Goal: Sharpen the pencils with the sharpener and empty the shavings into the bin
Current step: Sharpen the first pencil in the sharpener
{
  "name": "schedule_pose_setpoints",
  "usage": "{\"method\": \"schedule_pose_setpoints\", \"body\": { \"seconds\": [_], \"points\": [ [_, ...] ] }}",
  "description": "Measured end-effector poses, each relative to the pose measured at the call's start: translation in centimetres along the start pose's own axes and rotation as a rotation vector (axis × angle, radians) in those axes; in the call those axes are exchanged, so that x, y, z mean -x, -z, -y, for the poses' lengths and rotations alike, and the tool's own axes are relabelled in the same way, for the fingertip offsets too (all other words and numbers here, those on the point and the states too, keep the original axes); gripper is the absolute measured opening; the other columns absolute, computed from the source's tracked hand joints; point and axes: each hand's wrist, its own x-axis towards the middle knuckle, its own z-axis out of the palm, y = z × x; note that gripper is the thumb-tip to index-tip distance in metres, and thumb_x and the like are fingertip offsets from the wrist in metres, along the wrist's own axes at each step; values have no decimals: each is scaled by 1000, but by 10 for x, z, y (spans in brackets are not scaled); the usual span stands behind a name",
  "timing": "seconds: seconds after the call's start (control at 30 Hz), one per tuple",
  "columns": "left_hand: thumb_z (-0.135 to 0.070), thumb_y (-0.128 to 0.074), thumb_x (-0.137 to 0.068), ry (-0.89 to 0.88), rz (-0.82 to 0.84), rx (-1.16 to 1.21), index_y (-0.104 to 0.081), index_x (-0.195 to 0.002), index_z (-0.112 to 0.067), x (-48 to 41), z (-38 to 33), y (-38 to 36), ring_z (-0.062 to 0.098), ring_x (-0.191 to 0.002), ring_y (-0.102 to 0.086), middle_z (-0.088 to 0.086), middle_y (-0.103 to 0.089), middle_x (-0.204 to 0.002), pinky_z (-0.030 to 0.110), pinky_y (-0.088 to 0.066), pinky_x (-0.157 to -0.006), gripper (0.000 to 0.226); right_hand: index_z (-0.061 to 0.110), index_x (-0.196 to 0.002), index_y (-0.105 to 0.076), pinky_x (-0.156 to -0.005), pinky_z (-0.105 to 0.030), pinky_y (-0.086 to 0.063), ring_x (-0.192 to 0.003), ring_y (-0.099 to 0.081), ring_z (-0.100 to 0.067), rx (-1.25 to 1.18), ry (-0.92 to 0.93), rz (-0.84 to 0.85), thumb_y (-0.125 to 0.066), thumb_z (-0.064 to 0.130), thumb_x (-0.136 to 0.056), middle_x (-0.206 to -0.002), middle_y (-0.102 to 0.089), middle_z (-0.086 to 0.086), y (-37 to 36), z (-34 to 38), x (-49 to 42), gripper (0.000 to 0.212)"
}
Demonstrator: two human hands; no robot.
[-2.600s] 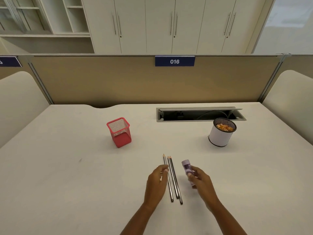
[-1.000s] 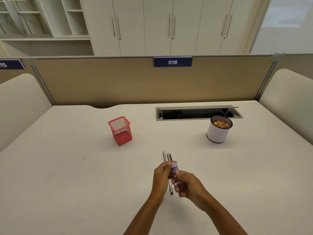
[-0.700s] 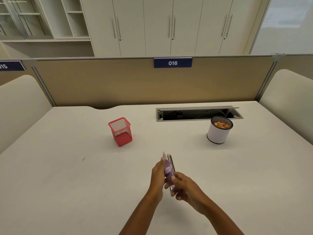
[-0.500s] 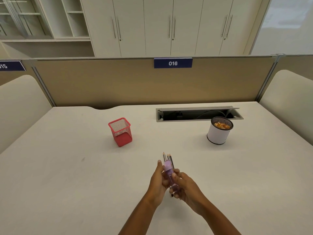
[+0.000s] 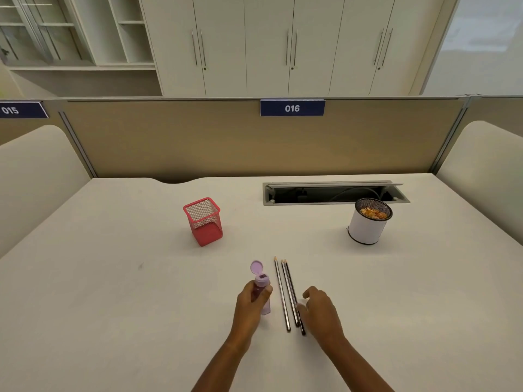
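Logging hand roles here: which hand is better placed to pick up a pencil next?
Right. The right hand is empty beside the pencils; the left hand grips the open sharpener.

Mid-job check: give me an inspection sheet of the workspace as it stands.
Surface: white desk, small dark mark at left.
Job's things: three pencils lie side by side; purple sharpener, lid flipped open; white bin holds orange shavings.
Clutter: red mesh holder, looks empty.
Hands: left hand grips the sharpener; right hand at the pencils' near ends, grip unclear.
Cables: a cable shows inside the open desk hatch.
Surroundings: tan divider labelled 016, cabinets behind.
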Motion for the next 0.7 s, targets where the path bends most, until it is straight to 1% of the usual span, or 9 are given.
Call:
{"method": "schedule_pose_setpoints", "body": {
  "seconds": [0.1, 0.2, 0.3, 0.33, 0.37, 0.4, 0.47, 0.57, 0.7],
  "points": [
    [-17, -56, -90, -48, 12, -74, -51, -96, -27, -1, 2, 2, -2, -82, -52, -15, -56, -87, -3, -42, -61, 13, 6, -102, -54, -69, -26, -42, -96, -59, -26, 82, -20, 21, -49, 8, -87, -106, -60, -13, -3, 8, -1, 16],
    [-15, -58, -88, -84, 43, -106, -53, -96, -29, 2, 1, 3, 1, -86, -55, -13, -60, -91, -3, -42, -65, 17, 14, -79, -38, -64, -22, -33, -89, -57, -25, 208, -5, 19, -42, 0, -83, -90, -50, -7, -6, 11, -1, 15],
    [-13, -61, -86, -121, 43, -127, -54, -92, -33, 4, 1, 4, 6, -87, -58, -12, -61, -90, 1, -43, -68, 22, 17, -60, -22, -64, -24, -30, -96, -58, -28, 215, -10, 24, -41, 0, -84, -74, -37, -1, -3, 6, -2, 35],
    [-11, -62, -85, -134, 40, -135, -55, -92, -31, 4, 1, 5, 9, -87, -58, -10, -62, -90, 3, -43, -69, 22, 14, -63, -30, -64, -24, -32, -94, -58, -29, 194, -15, 36, -41, 1, -84, -77, -42, -2, 0, 5, -3, 28],
    [-10, -63, -84, -144, 38, -144, -55, -92, -30, 3, 1, 7, 12, -88, -57, -8, -62, -90, 4, -42, -70, 23, 10, -74, -42, -65, -26, -35, -90, -57, -29, 164, -23, 44, -43, 2, -85, -88, -49, -6, 5, 5, -3, 14],
    [-9, -64, -83, -152, 34, -149, -56, -93, -28, 3, 2, 8, 12, -88, -56, -6, -62, -90, 3, -42, -70, 23, 7, -88, -52, -68, -27, -38, -88, -56, -29, 105, -39, 51, -44, 2, -85, -99, -52, -12, 11, 3, -3, 10],
    [-7, -65, -81, -155, 17, -151, -58, -100, -22, 1, 3, 11, 11, -90, -56, -4, -61, -94, 1, -42, -70, 25, 2, -103, -55, -71, -30, -41, -84, -54, -30, -30, -58, 57, -46, 2, -85, -102, -51, -16, 21, -2, -1, 20],
    [-5, -66, -80, -164, -32, -169, -58, -108, -14, -1, 3, 14, 7, -88, -53, -3, -58, -97, -3, -39, -68, 30, 6, -99, -55, -66, -27, -37, -72, -48, -20, -126, 18, 26, -45, 4, -86, -91, -53, -10, 37, -10, 8, 16],
    [-3, -68, -78, -212, -55, -186, -55, -97, -26, -1, 1, 16, 6, -86, -53, -8, -56, -92, 0, -39, -69, 33, 25, -89, -54, -58, -18, -35, -61, -46, -7, -47, 249, -15, -47, 25, -94, -71, -54, 3, 51, -19, 30, 8]
  ]
}}
